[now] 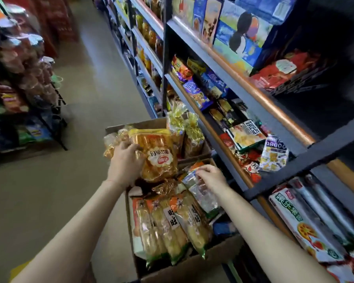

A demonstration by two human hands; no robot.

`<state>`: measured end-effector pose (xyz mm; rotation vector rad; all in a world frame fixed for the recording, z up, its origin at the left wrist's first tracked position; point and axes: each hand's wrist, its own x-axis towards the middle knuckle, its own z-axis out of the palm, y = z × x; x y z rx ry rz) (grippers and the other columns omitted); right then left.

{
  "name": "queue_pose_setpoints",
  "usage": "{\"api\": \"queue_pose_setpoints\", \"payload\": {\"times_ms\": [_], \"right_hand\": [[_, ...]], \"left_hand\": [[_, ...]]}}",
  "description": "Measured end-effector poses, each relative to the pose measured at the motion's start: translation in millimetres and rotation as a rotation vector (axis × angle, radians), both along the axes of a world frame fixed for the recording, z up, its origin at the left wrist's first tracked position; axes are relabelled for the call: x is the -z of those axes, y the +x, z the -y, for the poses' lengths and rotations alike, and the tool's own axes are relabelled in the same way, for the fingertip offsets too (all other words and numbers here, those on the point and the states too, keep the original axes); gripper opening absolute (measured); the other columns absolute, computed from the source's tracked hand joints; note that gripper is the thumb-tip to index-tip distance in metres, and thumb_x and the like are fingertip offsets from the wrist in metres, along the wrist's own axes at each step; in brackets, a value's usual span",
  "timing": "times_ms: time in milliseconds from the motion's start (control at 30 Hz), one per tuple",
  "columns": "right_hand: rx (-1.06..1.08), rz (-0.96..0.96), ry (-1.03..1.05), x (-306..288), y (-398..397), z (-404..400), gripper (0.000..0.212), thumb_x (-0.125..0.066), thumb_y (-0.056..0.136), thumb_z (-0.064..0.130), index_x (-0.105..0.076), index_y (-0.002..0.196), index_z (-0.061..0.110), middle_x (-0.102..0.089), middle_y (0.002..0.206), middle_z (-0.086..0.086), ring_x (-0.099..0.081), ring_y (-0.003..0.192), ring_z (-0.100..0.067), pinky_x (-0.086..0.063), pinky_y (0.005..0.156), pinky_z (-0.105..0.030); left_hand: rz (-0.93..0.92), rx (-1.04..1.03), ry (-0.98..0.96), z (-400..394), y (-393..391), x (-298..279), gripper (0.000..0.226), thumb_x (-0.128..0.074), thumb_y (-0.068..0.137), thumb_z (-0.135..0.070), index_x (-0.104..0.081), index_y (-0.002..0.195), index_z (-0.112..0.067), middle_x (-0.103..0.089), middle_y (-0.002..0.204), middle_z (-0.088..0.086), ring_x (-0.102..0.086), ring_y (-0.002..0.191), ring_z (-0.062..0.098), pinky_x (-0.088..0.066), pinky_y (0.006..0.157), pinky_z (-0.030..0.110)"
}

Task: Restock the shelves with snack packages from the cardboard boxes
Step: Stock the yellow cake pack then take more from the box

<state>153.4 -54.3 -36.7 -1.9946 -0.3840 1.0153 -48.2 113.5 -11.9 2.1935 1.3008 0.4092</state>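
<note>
My left hand (125,162) grips the left edge of a big orange-yellow bread bag (157,154), held upright above the boxes. My right hand (209,174) pinches the top of a clear, silvery snack packet (202,193) that leans against the near cardboard box's right side. The near cardboard box (192,268) holds several long orange-and-green snack packs (172,225) standing side by side. Behind it a second cardboard box (143,124) holds gold-wrapped bags (190,127). The shelves (239,94) rise on the right, packed with snack bags.
The tan aisle floor (94,94) runs ahead on the left. A dark wire rack of chips and packaged snacks (18,88) lines the far left. Boxed goods (300,223) lie on the lowest shelf to the right. A yellow object (20,268) shows at the bottom left.
</note>
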Motion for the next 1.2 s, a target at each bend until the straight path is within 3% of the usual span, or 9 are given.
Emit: {"api": "queue_pose_setpoints", "payload": {"times_ms": [100, 200, 367, 567, 800, 900, 1067, 1100, 1200], "right_hand": [[0.03, 0.048, -0.102, 0.0, 12.1, -55.8, 0.015, -0.057, 0.095, 0.016, -0.059, 0.11, 0.014, -0.065, 0.095, -0.007, -0.061, 0.075, -0.021, -0.049, 0.062, -0.034], [0.066, 0.156, -0.141, 12.4, 28.7, -120.4, 0.036, -0.064, 0.087, 0.018, -0.047, 0.118, 0.02, -0.06, 0.11, -0.007, -0.065, 0.092, -0.026, -0.058, 0.083, -0.044], [0.144, 0.275, -0.258, 38.7, 40.6, -197.6, 0.055, -0.067, 0.089, 0.025, -0.037, 0.134, 0.013, -0.046, 0.127, -0.002, -0.049, 0.11, -0.022, -0.043, 0.088, -0.032], [0.241, 0.24, -0.347, 88.4, 60.6, -270.7, 0.104, -0.08, 0.075, 0.05, -0.023, 0.152, 0.01, -0.038, 0.154, -0.011, -0.042, 0.138, -0.033, -0.037, 0.112, -0.054], [0.398, 0.301, -0.258, 114.6, 55.6, -260.0, 0.067, -0.079, 0.08, 0.035, -0.045, 0.135, 0.018, -0.054, 0.135, -0.002, -0.058, 0.117, -0.026, -0.053, 0.095, -0.043], [0.297, 0.449, -0.21, 84.9, 49.8, -239.6, 0.057, -0.078, 0.079, 0.044, -0.043, 0.117, 0.02, -0.052, 0.115, 0.002, -0.055, 0.099, -0.024, -0.051, 0.07, -0.032], [0.257, 0.549, 0.053, -5.1, 34.4, -194.5, 0.058, -0.076, 0.086, 0.034, -0.045, 0.13, 0.013, -0.049, 0.102, 0.014, -0.053, 0.09, -0.007, -0.043, 0.068, -0.001], [0.278, 0.548, 0.129, -23.9, 28.3, -185.6, 0.058, -0.075, 0.087, 0.033, -0.046, 0.135, 0.016, -0.052, 0.109, 0.015, -0.054, 0.097, -0.005, -0.042, 0.076, -0.001], [0.391, 0.491, 0.338, -68.8, 11.5, -156.1, 0.05, -0.076, 0.078, 0.044, -0.052, 0.122, 0.044, -0.063, 0.122, 0.014, -0.062, 0.113, -0.009, -0.051, 0.1, -0.037]], "left_hand": [[-0.269, 0.154, 0.223, -66.4, 25.9, 16.9, 0.07, -0.065, 0.089, -0.055, -0.041, 0.151, -0.033, -0.036, 0.159, 0.012, -0.028, 0.148, 0.036, -0.026, 0.118, 0.054], [-0.46, 0.297, 0.145, -111.1, 50.5, 37.2, 0.096, -0.057, 0.084, -0.075, -0.004, 0.158, -0.045, -0.016, 0.168, 0.011, -0.011, 0.155, 0.036, -0.021, 0.12, 0.062], [-0.472, 0.417, 0.102, -120.6, 53.7, 64.9, 0.087, -0.054, 0.087, -0.073, -0.018, 0.158, -0.039, -0.023, 0.163, 0.011, -0.021, 0.149, 0.035, -0.039, 0.112, 0.053], [-0.346, 0.413, 0.196, -131.4, 38.8, 90.7, 0.083, -0.055, 0.086, -0.071, -0.033, 0.156, -0.031, -0.037, 0.156, 0.015, -0.035, 0.143, 0.037, -0.048, 0.1, 0.052], [-0.293, 0.407, 0.203, -131.1, 32.5, 106.7, 0.082, -0.056, 0.085, -0.069, -0.039, 0.153, -0.028, -0.044, 0.152, 0.019, -0.041, 0.139, 0.04, -0.049, 0.096, 0.055], [-0.307, 0.413, 0.148, -131.9, 32.7, 101.2, 0.082, -0.053, 0.088, -0.07, -0.031, 0.156, -0.03, -0.035, 0.158, 0.016, -0.032, 0.145, 0.038, -0.044, 0.104, 0.055], [-0.374, 0.405, 0.062, -131.5, 37.5, 83.6, 0.085, -0.048, 0.09, -0.072, -0.015, 0.159, -0.035, -0.02, 0.165, 0.011, -0.016, 0.152, 0.034, -0.025, 0.117, 0.062], [-0.333, 0.376, 0.047, -130.3, 40.0, 78.2, 0.088, -0.049, 0.089, -0.072, -0.014, 0.159, -0.035, -0.021, 0.165, 0.011, -0.015, 0.153, 0.033, -0.019, 0.119, 0.064], [0.078, 0.283, -0.014, -121.1, 54.0, 47.8, 0.1, -0.062, 0.083, -0.069, -0.016, 0.161, -0.026, -0.031, 0.16, 0.011, -0.022, 0.151, 0.028, -0.018, 0.123, 0.056]]}}
